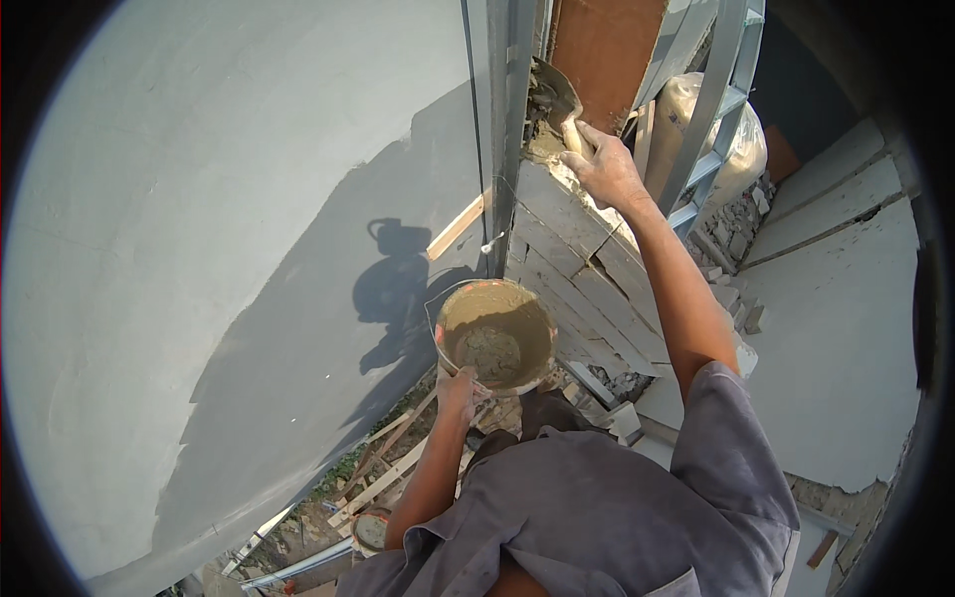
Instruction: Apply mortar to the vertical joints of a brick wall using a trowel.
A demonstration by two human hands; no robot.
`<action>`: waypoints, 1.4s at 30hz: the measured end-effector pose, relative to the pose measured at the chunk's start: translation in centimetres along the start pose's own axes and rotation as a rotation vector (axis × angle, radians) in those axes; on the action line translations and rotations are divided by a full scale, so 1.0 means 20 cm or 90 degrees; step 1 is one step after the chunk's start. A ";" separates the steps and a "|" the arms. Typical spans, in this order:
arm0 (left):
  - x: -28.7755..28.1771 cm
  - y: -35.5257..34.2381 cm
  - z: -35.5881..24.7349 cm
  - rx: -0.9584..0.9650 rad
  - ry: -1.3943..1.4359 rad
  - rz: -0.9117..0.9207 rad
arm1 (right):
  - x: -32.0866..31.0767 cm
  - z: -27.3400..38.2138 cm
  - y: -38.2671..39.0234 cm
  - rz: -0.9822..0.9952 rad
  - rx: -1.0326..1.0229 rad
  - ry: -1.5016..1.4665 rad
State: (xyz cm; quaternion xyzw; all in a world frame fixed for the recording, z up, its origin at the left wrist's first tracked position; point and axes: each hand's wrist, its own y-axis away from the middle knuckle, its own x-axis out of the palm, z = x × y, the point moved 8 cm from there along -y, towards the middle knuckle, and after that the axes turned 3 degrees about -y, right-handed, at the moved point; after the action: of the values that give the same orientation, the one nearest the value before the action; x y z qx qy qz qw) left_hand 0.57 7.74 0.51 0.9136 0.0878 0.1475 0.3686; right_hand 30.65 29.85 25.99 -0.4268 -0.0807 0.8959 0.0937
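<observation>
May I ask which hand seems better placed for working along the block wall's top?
Probably the right hand: it holds the trowel at the block wall's top; the left hand is lower, holding the bucket.

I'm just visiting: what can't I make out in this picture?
In the head view:
Left hand: some fingers hidden by the bucket.
Trowel: end of its handle hidden by the right hand.
Pale sack: partly hidden behind the ladder.
Ladder: top cut off by the upper edge.
</observation>
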 end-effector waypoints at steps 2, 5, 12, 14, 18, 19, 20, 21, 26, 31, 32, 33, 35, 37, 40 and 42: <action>-0.06 -0.01 -0.02 0.012 0.005 -0.028 | 0.06 0.00 0.02 -0.045 -0.002 0.035; -0.19 0.08 -0.07 0.044 -0.058 -0.038 | 0.02 0.01 0.37 -0.049 0.068 -0.206; -0.09 0.20 -0.53 0.402 -0.223 -0.017 | 0.23 0.05 1.15 0.408 0.125 -0.117; 0.06 0.36 -0.65 0.455 -0.298 0.014 | 0.40 0.11 1.19 0.238 -0.026 0.033; 0.06 0.48 -0.74 0.499 -0.476 -0.040 | 0.52 0.26 1.39 0.304 -0.037 0.160; 0.02 0.49 -0.76 0.582 -0.455 -0.051 | 0.51 0.28 1.43 0.340 -0.082 0.181; 0.00 0.49 -0.75 0.585 -0.457 -0.047 | 0.49 0.31 1.48 0.377 -0.122 0.204; -0.02 0.50 -0.75 0.593 -0.470 -0.042 | 0.45 0.38 1.46 0.371 -0.125 0.203; 0.11 0.71 -0.78 0.621 -0.537 0.010 | 0.39 0.41 1.37 0.257 -0.009 0.259; 0.15 0.78 -0.78 0.697 -0.594 0.041 | 0.46 0.30 1.43 0.366 -0.026 -0.068; 0.15 0.77 -0.77 0.694 -0.599 0.039 | 0.49 0.26 1.47 0.441 0.151 -0.312; 0.14 0.73 -0.76 0.672 -0.588 0.053 | 0.53 0.24 1.53 0.503 0.331 -0.556; 0.14 0.64 -0.73 0.651 -0.578 0.074 | 0.67 0.13 1.65 0.574 0.485 -0.899; 0.10 0.51 -0.65 0.500 -0.521 0.114 | 0.81 0.09 1.74 0.589 0.536 -1.089; 0.03 0.28 -0.57 0.430 -0.334 0.111 | 0.88 0.13 1.78 0.572 0.541 -1.268; 0.03 0.20 -0.50 0.267 -0.257 0.070 | 0.84 0.09 1.76 0.524 0.544 -1.345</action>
State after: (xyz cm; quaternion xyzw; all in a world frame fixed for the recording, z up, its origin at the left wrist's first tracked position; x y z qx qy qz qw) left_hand -1.92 11.54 10.35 0.9841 -0.0086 -0.0391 0.1730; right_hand 15.33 -0.44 6.59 0.5868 0.3266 0.7196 -0.1767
